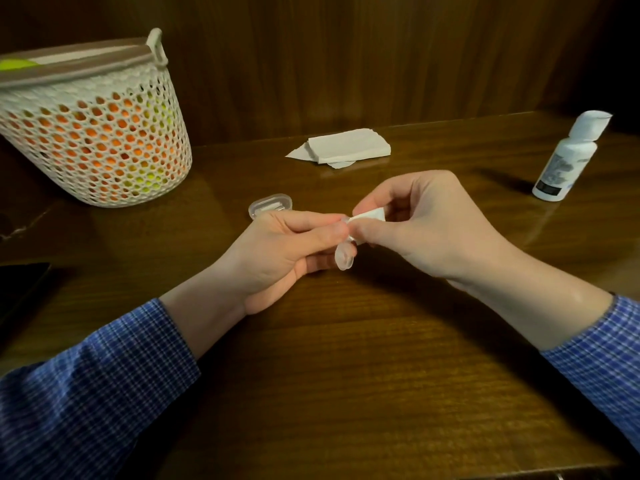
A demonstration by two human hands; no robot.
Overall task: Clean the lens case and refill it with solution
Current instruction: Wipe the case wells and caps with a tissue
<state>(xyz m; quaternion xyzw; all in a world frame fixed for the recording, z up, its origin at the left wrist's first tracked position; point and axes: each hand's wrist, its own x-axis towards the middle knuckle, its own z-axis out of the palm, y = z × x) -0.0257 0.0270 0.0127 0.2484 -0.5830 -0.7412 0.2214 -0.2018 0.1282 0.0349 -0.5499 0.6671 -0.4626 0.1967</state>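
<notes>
The lens case [344,256] is held in the air just above the middle of the bench [346,358], pinched in the left hand [277,251] between thumb and fingers, so that its clear rounded end hangs out below and to the right of the fingertips. Its long axis seems to run steeply, from the pinch down toward the near edge, though most of it is hidden by the fingers. The right hand [426,226] meets it from the right, fingers curled and clamped on a small folded tissue [369,214], whose point touches the case where the two hands come together. Both forearms lie low over the bench, wrists angled inward, and the hands touch at the fingertips. The step in hand looks like wiping the case; any turn of the tissue has to follow the cup the left hand presents, so the left hand probably steers. The solution bottle [564,157] stands upright at the far right, cap flipped open, well apart and nearer the right hand. The case's lid [270,205] lies just beyond the left hand, a tissue stack [346,145] farther back, a basket [93,133] far left.
</notes>
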